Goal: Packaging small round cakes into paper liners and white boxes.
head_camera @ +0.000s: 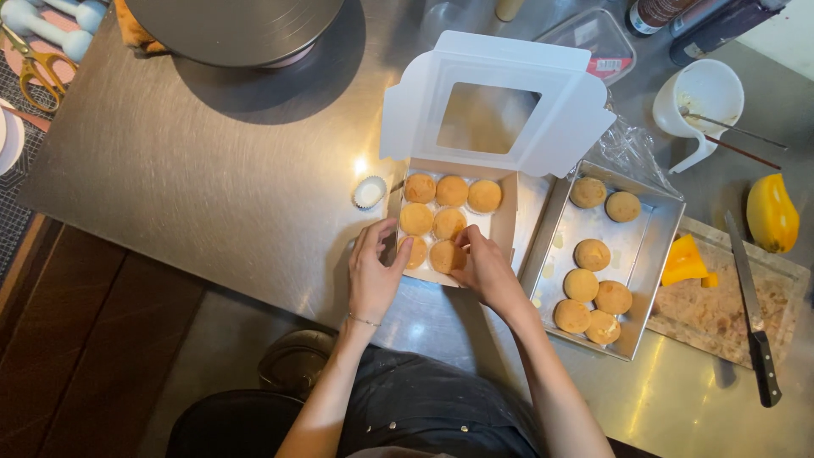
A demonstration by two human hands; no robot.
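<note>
A white cardboard box (506, 222) with a windowed lid (492, 102) stands open on the steel counter. Several round golden pastries (451, 192) sit inside it in rows. My left hand (373, 271) rests on the box's near left corner, thumb touching a pastry (415, 251) in the front row. My right hand (487, 270) reaches into the front row from the right, fingers around another pastry (444, 254) there. A metal tray (593, 222) right of the box holds several more of the same pastries (592, 254).
An empty white paper cup liner (369, 192) lies left of the box. Right of the tray is a cutting board (721, 314) with a knife (755, 314) and yellow mango pieces (683, 259). A white jug (700, 103) stands behind. A dark turntable (233, 25) is top left.
</note>
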